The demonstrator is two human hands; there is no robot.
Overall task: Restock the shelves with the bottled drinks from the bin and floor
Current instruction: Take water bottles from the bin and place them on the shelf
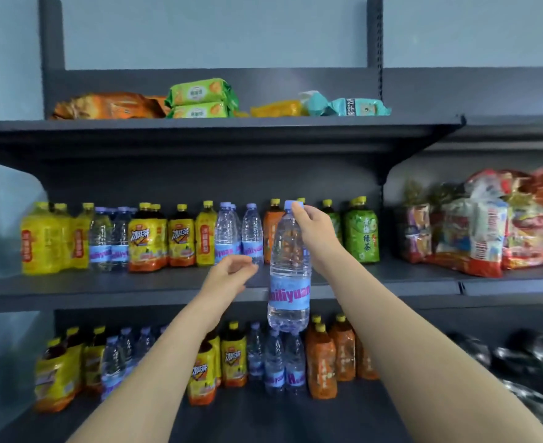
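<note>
the step in hand looks like placing. a water bottle (289, 282) hangs in the air in front of the middle shelf (104, 289), its base lower than the shelf's front edge and resting on nothing. the right hand (311, 228) has it by the very top, the grip closed as a pinch of fingertips and thumb round the pale blue cap (293, 204). the left hand (231, 273) is just beside the bottle on its left and seems not to touch it; its grip is loosely curled and holds nothing.

the next move, as i judge it, calls for raising the bottle until its base clears the shelf lip, then carrying it back into the row, probably by the shelved water bottles (251, 231) and the orange tea bottle (271, 233). a pinch at the cap lets the long body swing, so the free hand could steady the lower half.

the bottle is thin clear plastic, ribbed with moulded ridges, lobed at the base, with a smooth light-blue label band. it would likely dent under a squeeze. the shelf is flat, matte, dark grey metal. the green tea bottles (361, 235) wear glossy printed sleeves and yellow caps.
</note>
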